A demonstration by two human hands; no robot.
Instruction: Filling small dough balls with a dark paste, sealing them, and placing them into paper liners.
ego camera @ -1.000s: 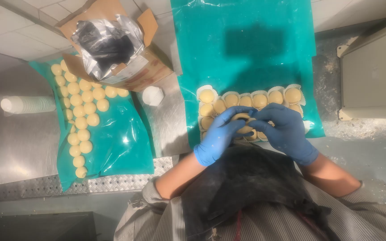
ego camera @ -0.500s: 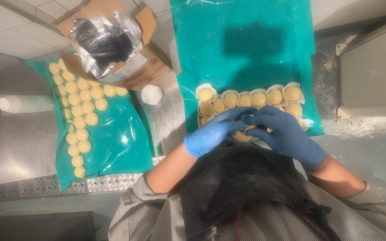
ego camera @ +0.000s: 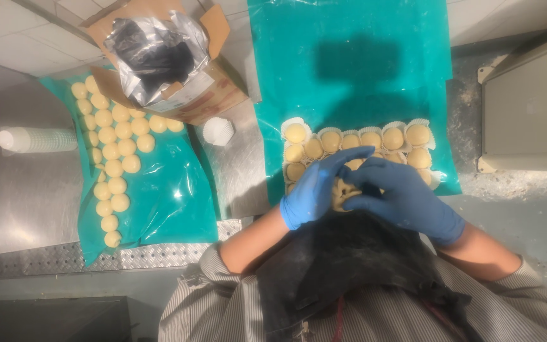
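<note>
- Your left hand (ego camera: pixel 314 190) and right hand (ego camera: pixel 406 199), both gloved, curl loosely around a dough ball (ego camera: pixel 343 192) over the right green sheet (ego camera: pixel 349 63).
- Judged step: seating it in a paper cup (ego camera: pixel 295 132) row.
- Next, release gently beside the neighbouring cups.

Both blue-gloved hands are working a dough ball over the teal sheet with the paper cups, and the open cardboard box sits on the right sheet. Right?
Not quite. In the head view the cardboard box sits at the top of the left sheet, beside the loose dough balls. The rest holds.
</note>
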